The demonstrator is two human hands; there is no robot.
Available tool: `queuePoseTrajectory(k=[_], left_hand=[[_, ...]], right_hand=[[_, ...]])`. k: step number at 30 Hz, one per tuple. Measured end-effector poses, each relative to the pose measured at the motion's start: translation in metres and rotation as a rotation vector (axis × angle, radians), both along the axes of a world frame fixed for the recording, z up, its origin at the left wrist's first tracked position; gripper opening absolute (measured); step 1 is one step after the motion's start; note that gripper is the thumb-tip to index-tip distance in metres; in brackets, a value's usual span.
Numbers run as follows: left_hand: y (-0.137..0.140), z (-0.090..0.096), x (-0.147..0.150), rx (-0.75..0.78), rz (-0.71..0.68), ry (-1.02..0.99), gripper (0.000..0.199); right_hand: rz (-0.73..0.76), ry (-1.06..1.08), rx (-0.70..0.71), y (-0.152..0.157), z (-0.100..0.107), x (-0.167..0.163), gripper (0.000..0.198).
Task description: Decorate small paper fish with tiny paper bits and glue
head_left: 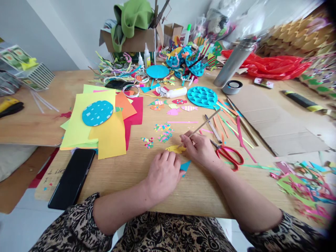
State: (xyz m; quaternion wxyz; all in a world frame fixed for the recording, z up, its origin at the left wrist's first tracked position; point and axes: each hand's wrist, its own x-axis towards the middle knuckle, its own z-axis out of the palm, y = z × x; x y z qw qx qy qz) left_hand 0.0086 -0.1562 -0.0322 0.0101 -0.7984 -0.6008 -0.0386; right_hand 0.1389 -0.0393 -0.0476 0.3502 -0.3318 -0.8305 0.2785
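A small yellow paper fish (176,149) lies on the wooden table in front of me. My right hand (198,148) pinches a thin wooden stick (206,122), its lower tip down at the fish. Just below the fish, my left hand (165,171) is closed with its fingers curled, a piece of blue paper (186,166) sticking out beside the thumb; its fingertips are partly hidden. Tiny coloured paper bits (164,132) lie in small heaps to the upper left. Several finished paper fish (173,111) rest farther back. Red-handled scissors (231,155) lie right of my right hand.
Coloured paper sheets (72,120) and a black phone (72,178) lie at left. Cardboard (275,122), paper strips and scraps (301,189) are at right. A steel flask (235,63) stands behind, near a blue scalloped disc (202,96) and a white glue bottle (176,92).
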Motion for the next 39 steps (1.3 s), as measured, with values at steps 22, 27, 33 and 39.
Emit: queuePoseTrajectory(k=[22, 27, 33, 39], left_hand=[[0.001, -0.001, -0.002, -0.018, 0.003, 0.001, 0.045], [0.000, -0.001, -0.002, -0.009, -0.003, 0.004, 0.043], [0.001, -0.001, -0.002, -0.015, 0.003, 0.010, 0.044], [0.001, -0.002, -0.002, -0.015, 0.005, 0.005, 0.043]], right_hand=[[-0.145, 0.117, -0.270, 0.002, 0.001, 0.001, 0.042], [-0.119, 0.019, -0.250, 0.003, -0.003, 0.000, 0.043], [-0.143, 0.046, -0.276, 0.003, 0.000, 0.000, 0.046], [-0.260, 0.288, -0.466, 0.009, 0.006, 0.002, 0.049]])
